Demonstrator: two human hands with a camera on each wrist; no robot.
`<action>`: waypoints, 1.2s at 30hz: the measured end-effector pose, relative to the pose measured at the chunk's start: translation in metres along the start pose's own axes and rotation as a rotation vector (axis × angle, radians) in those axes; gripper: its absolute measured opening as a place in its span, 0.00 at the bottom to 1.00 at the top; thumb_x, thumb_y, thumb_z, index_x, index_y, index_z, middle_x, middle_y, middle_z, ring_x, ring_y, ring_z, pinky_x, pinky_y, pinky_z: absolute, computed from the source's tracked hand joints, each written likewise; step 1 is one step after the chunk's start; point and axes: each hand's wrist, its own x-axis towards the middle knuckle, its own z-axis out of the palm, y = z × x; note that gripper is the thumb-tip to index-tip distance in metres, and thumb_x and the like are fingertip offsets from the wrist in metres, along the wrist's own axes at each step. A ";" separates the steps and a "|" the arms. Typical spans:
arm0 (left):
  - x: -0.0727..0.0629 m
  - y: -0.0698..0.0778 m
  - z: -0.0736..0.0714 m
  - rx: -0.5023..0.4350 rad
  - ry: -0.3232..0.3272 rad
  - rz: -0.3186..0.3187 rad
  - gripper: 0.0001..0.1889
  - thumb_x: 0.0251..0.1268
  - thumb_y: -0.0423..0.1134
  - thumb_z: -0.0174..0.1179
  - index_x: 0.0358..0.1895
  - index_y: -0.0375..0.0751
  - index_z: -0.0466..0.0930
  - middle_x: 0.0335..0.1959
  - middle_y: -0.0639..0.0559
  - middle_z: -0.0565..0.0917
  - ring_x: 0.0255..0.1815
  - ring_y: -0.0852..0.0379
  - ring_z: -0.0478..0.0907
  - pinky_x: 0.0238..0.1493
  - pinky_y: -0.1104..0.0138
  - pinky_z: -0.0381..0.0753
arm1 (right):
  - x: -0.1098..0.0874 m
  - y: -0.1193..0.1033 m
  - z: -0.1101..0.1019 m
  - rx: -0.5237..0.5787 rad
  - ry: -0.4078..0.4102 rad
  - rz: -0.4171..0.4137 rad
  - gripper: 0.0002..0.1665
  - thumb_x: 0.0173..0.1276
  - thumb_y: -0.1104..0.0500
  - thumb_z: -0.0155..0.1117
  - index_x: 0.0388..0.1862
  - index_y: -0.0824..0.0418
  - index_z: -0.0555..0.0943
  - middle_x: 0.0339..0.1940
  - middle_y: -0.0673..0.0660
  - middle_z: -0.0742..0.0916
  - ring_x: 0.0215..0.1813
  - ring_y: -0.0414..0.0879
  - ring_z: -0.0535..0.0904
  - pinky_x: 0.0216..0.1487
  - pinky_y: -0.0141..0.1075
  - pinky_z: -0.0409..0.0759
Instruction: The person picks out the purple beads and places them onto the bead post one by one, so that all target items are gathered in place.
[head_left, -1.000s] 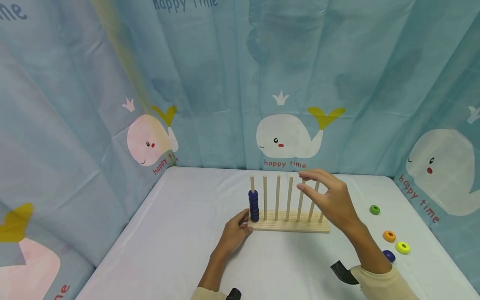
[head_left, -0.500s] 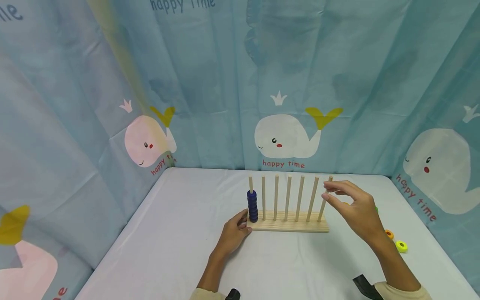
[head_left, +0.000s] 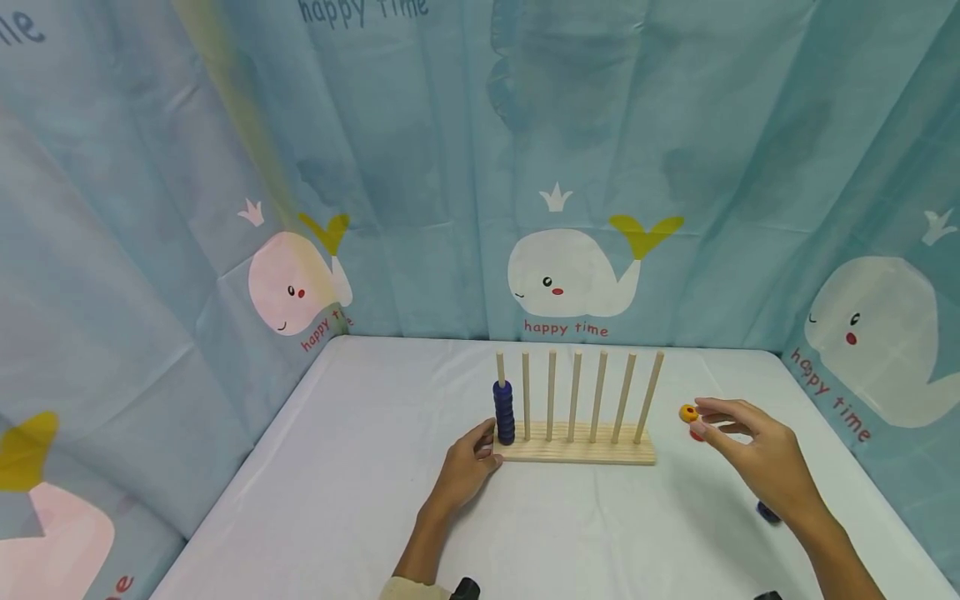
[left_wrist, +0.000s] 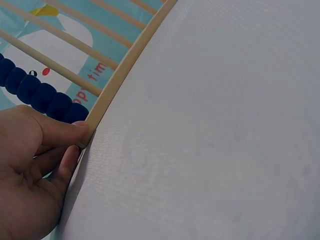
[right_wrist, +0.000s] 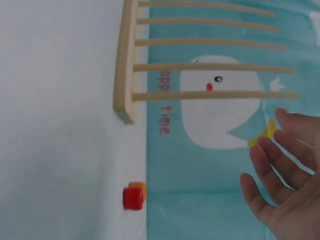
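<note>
A wooden counting stand [head_left: 577,451] with several upright pegs stands on the white table. Dark blue beads [head_left: 504,414] are stacked on its leftmost peg; the other pegs are bare. My left hand [head_left: 462,477] pinches the left end of the base, the thumb in front, close beside the blue stack [left_wrist: 40,95]. To the right of the stand, my right hand [head_left: 761,454] hangs with bent, spread fingers and nothing in them. Its fingertips overlap an orange bead [head_left: 687,413] and a red bead [head_left: 697,433] in the head view; the right wrist view shows the red bead [right_wrist: 133,198] apart from the hand.
A dark bead [head_left: 768,512] lies on the table, partly covered by the right forearm. A blue curtain [head_left: 420,275] with printed whales hangs right behind the table's back edge and along both sides.
My right hand has moved right and down from over the pegs to the loose beads beyond the stand. Its arm now hides the green and yellow beads. My left hand has stayed on the base.
</note>
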 end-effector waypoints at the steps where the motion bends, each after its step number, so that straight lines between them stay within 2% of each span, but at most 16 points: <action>1: 0.000 0.000 0.000 0.001 0.000 -0.004 0.32 0.63 0.30 0.62 0.71 0.40 0.65 0.61 0.44 0.76 0.59 0.51 0.75 0.58 0.66 0.77 | -0.003 0.003 -0.001 -0.011 -0.005 0.014 0.21 0.64 0.55 0.70 0.56 0.57 0.82 0.45 0.50 0.86 0.45 0.30 0.78 0.43 0.13 0.73; 7: 0.000 0.001 0.001 0.007 -0.001 -0.018 0.32 0.64 0.31 0.62 0.72 0.42 0.65 0.60 0.45 0.77 0.59 0.53 0.75 0.58 0.68 0.76 | -0.016 0.021 -0.009 -0.056 -0.047 0.084 0.24 0.63 0.51 0.70 0.56 0.59 0.82 0.45 0.55 0.86 0.42 0.25 0.75 0.41 0.12 0.72; 11: 0.000 0.000 0.001 0.006 0.001 -0.005 0.32 0.64 0.31 0.62 0.72 0.40 0.65 0.60 0.44 0.77 0.58 0.51 0.76 0.58 0.67 0.77 | -0.024 0.030 -0.015 -0.085 -0.088 0.134 0.26 0.63 0.47 0.70 0.56 0.59 0.81 0.47 0.57 0.86 0.41 0.22 0.74 0.38 0.12 0.72; 15: 0.000 0.000 0.000 0.002 0.001 0.004 0.32 0.64 0.30 0.62 0.71 0.40 0.65 0.60 0.43 0.77 0.58 0.50 0.76 0.58 0.65 0.77 | -0.032 0.042 -0.021 -0.092 -0.114 0.154 0.27 0.63 0.48 0.71 0.56 0.60 0.81 0.48 0.58 0.85 0.40 0.21 0.74 0.36 0.13 0.74; 22: 0.000 0.000 0.000 0.000 0.000 -0.003 0.32 0.63 0.30 0.62 0.71 0.41 0.65 0.60 0.44 0.77 0.58 0.52 0.76 0.58 0.67 0.77 | -0.044 0.057 -0.028 -0.129 -0.212 0.276 0.32 0.63 0.43 0.69 0.58 0.62 0.79 0.51 0.63 0.84 0.37 0.19 0.72 0.32 0.21 0.80; 25: 0.000 -0.001 0.001 0.000 0.001 -0.009 0.32 0.63 0.31 0.62 0.71 0.41 0.66 0.60 0.44 0.77 0.58 0.52 0.76 0.58 0.67 0.77 | -0.048 0.063 -0.030 -0.169 -0.234 0.300 0.32 0.61 0.45 0.71 0.57 0.63 0.79 0.50 0.64 0.85 0.37 0.27 0.77 0.31 0.23 0.80; 28: 0.000 -0.001 0.001 -0.004 0.000 -0.018 0.32 0.63 0.31 0.62 0.71 0.42 0.66 0.60 0.45 0.77 0.58 0.52 0.76 0.58 0.67 0.77 | -0.051 0.068 -0.032 -0.194 -0.256 0.326 0.34 0.59 0.46 0.73 0.57 0.65 0.79 0.50 0.66 0.85 0.43 0.44 0.82 0.34 0.29 0.84; 30: 0.000 -0.001 0.001 -0.006 0.000 -0.019 0.32 0.63 0.31 0.62 0.71 0.42 0.66 0.60 0.45 0.77 0.58 0.51 0.76 0.58 0.66 0.77 | -0.052 0.071 -0.034 -0.198 -0.272 0.343 0.35 0.58 0.46 0.73 0.58 0.66 0.79 0.50 0.67 0.84 0.45 0.55 0.81 0.35 0.34 0.85; 31: 0.000 -0.001 0.001 -0.008 0.000 -0.016 0.32 0.63 0.31 0.62 0.71 0.41 0.66 0.60 0.44 0.77 0.58 0.51 0.76 0.59 0.66 0.77 | -0.053 0.071 -0.035 -0.198 -0.282 0.348 0.36 0.59 0.45 0.73 0.58 0.66 0.78 0.50 0.67 0.84 0.46 0.58 0.81 0.35 0.34 0.85; 33: 0.000 -0.001 0.001 -0.012 -0.001 -0.011 0.32 0.63 0.31 0.62 0.71 0.41 0.66 0.61 0.44 0.77 0.59 0.50 0.76 0.59 0.65 0.77 | -0.055 0.074 -0.037 -0.195 -0.296 0.351 0.37 0.59 0.43 0.72 0.59 0.66 0.78 0.51 0.67 0.84 0.46 0.52 0.82 0.35 0.33 0.85; 36: 0.000 -0.001 0.000 -0.012 -0.004 -0.009 0.32 0.63 0.31 0.62 0.71 0.41 0.66 0.61 0.44 0.76 0.59 0.50 0.75 0.59 0.65 0.76 | -0.058 0.077 -0.039 -0.192 -0.302 0.336 0.38 0.58 0.42 0.73 0.60 0.64 0.78 0.52 0.64 0.84 0.41 0.33 0.80 0.32 0.26 0.80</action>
